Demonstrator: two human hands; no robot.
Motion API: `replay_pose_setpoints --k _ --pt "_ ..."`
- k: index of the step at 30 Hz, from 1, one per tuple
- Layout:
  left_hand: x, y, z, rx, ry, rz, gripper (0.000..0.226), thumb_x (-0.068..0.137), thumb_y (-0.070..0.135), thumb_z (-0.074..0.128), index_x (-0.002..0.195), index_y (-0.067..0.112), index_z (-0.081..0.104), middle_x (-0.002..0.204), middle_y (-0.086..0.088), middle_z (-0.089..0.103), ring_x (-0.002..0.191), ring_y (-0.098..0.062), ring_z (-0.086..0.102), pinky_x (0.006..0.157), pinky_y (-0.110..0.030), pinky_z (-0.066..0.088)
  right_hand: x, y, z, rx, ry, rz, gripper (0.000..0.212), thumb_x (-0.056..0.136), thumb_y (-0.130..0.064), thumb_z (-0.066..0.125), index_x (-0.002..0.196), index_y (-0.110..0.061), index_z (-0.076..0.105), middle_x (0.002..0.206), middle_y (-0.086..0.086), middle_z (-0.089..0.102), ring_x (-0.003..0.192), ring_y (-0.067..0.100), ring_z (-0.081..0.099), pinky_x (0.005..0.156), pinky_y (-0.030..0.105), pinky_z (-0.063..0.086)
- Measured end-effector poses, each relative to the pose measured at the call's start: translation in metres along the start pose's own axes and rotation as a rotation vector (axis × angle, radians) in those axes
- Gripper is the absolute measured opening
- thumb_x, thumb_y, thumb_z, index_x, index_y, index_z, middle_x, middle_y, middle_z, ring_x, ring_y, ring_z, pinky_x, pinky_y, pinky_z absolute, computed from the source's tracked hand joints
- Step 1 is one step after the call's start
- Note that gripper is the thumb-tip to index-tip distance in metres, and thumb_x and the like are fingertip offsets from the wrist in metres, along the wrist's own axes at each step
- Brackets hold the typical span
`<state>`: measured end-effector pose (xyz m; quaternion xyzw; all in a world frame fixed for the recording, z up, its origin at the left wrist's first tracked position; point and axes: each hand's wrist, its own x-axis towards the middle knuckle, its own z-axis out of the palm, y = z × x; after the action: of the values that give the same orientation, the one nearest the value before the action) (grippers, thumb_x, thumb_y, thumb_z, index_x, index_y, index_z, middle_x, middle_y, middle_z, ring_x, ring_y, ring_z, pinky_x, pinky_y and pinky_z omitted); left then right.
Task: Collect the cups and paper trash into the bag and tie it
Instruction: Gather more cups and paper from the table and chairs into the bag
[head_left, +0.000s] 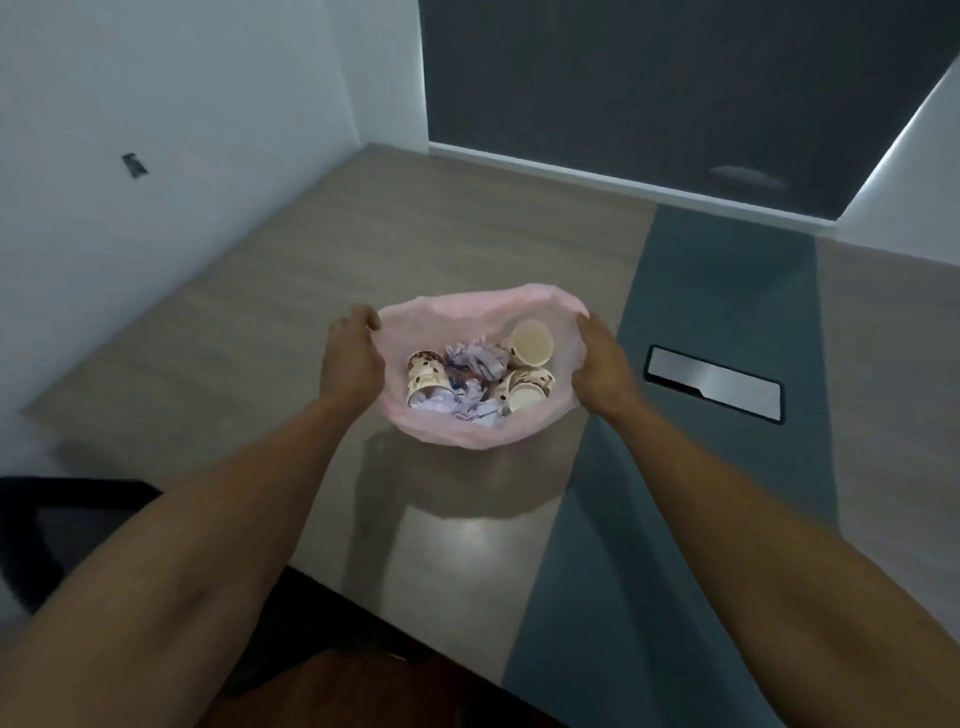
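Note:
A thin pink plastic bag (457, 434) stands open on the table (270, 312), its mouth spread wide. Inside lie patterned paper cups: one at the left (427, 376), one upright at the right (531, 343), another below it (527, 392). Crumpled white paper (475, 364) fills the middle between them. My left hand (350, 356) grips the bag's left rim, fingers curled over the edge. My right hand (602, 358) grips the right rim. Both forearms reach in from the bottom of the view.
A grey-green strip (717, 322) runs down the wooden table, with a metal cable hatch (714, 383) just right of the bag. A black chair (67, 525) sits at the lower left. White walls and a dark panel (675, 93) bound the far side.

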<state>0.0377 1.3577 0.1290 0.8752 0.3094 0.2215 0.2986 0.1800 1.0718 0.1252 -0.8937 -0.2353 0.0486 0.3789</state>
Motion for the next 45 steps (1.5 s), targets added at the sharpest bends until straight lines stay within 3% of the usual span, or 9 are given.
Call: replay_pose_setpoints --k 3,7,13,18,25,28,31,34,45 --pt "-0.034 -0.029 -0.012 0.112 -0.098 -0.1 0.046 0.086 -0.008 0.039 0.119 0.008 0.067 0.126 -0.019 0.048 0.113 -0.038 0.055 0.1 -0.035 0.042 -0.006 0.005 0.022 -0.07 -0.108 0.034 0.073 0.085 0.002 0.059 0.153 -0.014 0.039 0.157 0.011 0.038 0.14 0.031 0.04 0.113 0.04 0.034" --pt "-0.065 -0.047 -0.022 0.229 -0.201 -0.141 0.047 0.098 0.011 0.048 0.145 0.005 0.042 0.147 -0.019 0.035 0.118 -0.045 0.056 0.102 -0.051 0.044 -0.016 0.006 0.042 -0.197 -0.275 0.075 0.081 0.084 -0.013 0.071 0.156 -0.018 0.035 0.168 0.006 0.018 0.149 0.029 0.03 0.118 0.046 0.032" --pt "-0.108 -0.073 -0.033 0.251 -0.398 -0.182 0.117 0.081 0.017 0.078 0.16 0.036 -0.006 0.162 -0.013 0.004 0.131 -0.045 0.048 0.108 -0.052 0.044 -0.04 -0.001 0.061 -0.26 -0.228 -0.073 0.08 0.088 0.003 0.056 0.158 -0.017 0.024 0.169 -0.004 0.012 0.14 0.033 0.044 0.111 0.052 0.041" --pt "-0.13 -0.084 -0.038 0.216 -0.446 -0.266 0.139 0.071 0.007 0.083 0.155 0.043 -0.021 0.155 -0.021 0.019 0.126 -0.047 0.051 0.099 -0.048 0.051 -0.068 0.003 0.074 -0.357 -0.255 -0.153 0.11 0.084 0.005 0.065 0.161 -0.023 -0.009 0.169 -0.011 -0.014 0.118 0.041 0.059 0.089 0.05 0.055" --pt "-0.142 -0.091 -0.045 0.259 -0.395 -0.167 0.102 0.075 0.029 0.081 0.156 0.04 0.02 0.162 -0.016 0.01 0.128 -0.042 0.053 0.1 -0.048 0.05 -0.108 -0.01 0.077 -0.432 -0.184 -0.081 0.113 0.08 0.002 0.075 0.16 -0.034 0.005 0.168 0.003 -0.019 0.119 0.042 0.054 0.081 0.04 0.053" --pt "-0.149 -0.091 -0.062 0.276 -0.296 -0.075 0.045 0.078 0.035 0.075 0.118 0.032 0.055 0.163 -0.01 0.014 0.119 -0.037 0.06 0.095 -0.047 0.051 -0.128 -0.032 0.078 -0.422 -0.12 -0.007 0.092 0.085 -0.006 0.071 0.157 -0.028 0.018 0.167 0.007 0.003 0.132 0.042 0.044 0.093 0.048 0.05" --pt "-0.157 -0.092 -0.091 0.267 -0.218 0.03 0.018 0.084 0.033 0.067 0.092 0.021 0.056 0.137 -0.008 0.047 0.11 -0.033 0.06 0.088 -0.044 0.052 -0.146 -0.062 0.084 -0.361 -0.121 -0.047 0.075 0.09 -0.012 0.065 0.155 -0.018 0.029 0.157 0.014 0.026 0.132 0.038 0.046 0.096 0.048 0.049" --pt "-0.164 -0.107 -0.126 0.32 -0.185 0.021 0.02 0.091 0.032 0.059 0.105 0.017 0.059 0.118 -0.009 0.059 0.102 -0.033 0.061 0.083 -0.041 0.05 -0.164 -0.099 0.102 -0.295 -0.176 -0.089 0.068 0.093 -0.014 0.063 0.154 -0.016 0.033 0.152 0.014 0.04 0.129 0.035 0.05 0.098 0.045 0.049" --pt "-0.209 -0.217 -0.24 0.333 -0.027 -0.211 0.052 0.095 0.03 0.053 0.142 0.01 0.05 0.137 -0.019 0.054 0.123 -0.038 0.051 0.1 -0.051 0.048 -0.251 -0.18 0.213 -0.312 -0.706 -0.14 0.079 0.081 -0.01 0.07 0.153 -0.014 0.038 0.144 0.017 0.052 0.125 0.032 0.055 0.096 0.033 0.047"
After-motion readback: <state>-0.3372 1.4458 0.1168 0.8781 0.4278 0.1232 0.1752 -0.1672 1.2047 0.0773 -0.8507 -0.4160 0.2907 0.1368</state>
